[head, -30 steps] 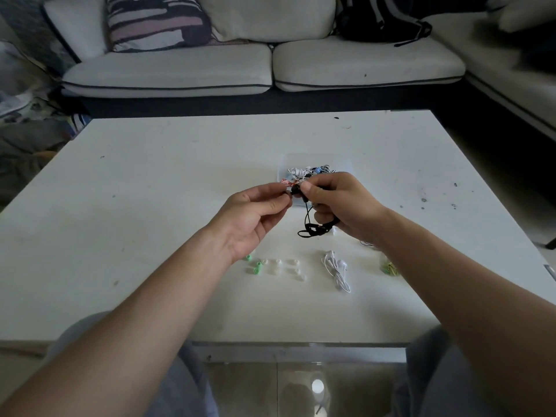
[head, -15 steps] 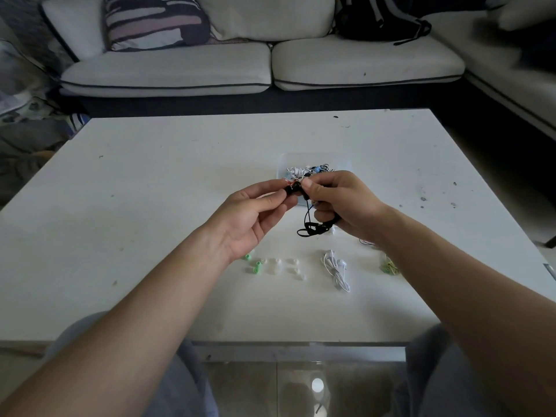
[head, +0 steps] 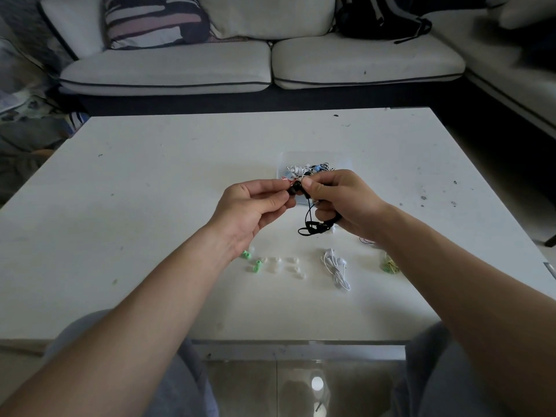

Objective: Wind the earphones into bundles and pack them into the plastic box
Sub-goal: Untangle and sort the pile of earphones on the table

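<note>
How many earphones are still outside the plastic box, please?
4 visible. Black earphones in both hands; white earphones lying near the table's front edge; yellow-green earphones beside the right forearm; a thin red cable peeking from under that arm. More may be hidden.

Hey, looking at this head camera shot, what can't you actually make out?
- Plastic box: near side hidden by both hands; bundle count unclear.
- Black earphones: most cord hidden inside right hand.
- Yellow-green earphones: partly covered by right forearm.
- Ear tips: too small to count surely.
</note>
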{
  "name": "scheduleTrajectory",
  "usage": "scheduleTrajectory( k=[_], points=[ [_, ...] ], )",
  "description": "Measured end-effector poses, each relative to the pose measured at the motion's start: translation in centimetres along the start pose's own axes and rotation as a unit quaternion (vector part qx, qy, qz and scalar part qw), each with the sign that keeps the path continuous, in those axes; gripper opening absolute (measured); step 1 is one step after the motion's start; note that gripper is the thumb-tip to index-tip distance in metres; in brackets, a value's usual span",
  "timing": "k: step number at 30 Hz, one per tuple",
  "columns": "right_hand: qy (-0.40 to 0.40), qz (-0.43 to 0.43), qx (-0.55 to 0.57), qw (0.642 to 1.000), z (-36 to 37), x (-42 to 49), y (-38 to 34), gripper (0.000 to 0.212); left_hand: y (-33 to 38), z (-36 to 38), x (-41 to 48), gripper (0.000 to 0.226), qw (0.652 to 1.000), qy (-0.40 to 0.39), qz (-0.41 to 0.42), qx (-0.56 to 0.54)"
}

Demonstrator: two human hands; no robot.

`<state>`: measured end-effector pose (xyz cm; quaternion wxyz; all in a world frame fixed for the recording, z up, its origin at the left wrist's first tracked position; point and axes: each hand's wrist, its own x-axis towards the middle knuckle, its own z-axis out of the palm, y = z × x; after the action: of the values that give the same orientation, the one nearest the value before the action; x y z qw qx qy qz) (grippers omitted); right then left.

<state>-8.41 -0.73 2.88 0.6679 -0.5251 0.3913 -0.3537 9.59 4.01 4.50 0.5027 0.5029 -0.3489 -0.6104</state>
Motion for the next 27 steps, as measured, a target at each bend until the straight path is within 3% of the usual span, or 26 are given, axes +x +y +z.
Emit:
scheduleTrajectory(
  k=[11,16,22,27],
  points=[
    [0.008,0.007,0.013,1.0,0.2,0.0,-0.1,0.023,-0.6,0.1,0.2,0.018,0.987,-0.007,0.123,0.106],
    [-0.01,0.029,0.052,0.998,0.5,-0.3,-0.5,0.044,-0.8,0.1,0.4,0.019,0.985,0.0,0.14,0.102],
    [-0.004,0.059,0.119,0.991,0.7,-0.5,-0.2,0.042,-1.2,0.1,0.5,0.018,0.983,-0.004,0.157,0.099],
    [-0.002,0.081,0.17,0.982,0.8,-0.4,0.1,0.02,-1.4,0.2,0.7,0.019,0.981,0.001,0.171,0.091]
  ],
)
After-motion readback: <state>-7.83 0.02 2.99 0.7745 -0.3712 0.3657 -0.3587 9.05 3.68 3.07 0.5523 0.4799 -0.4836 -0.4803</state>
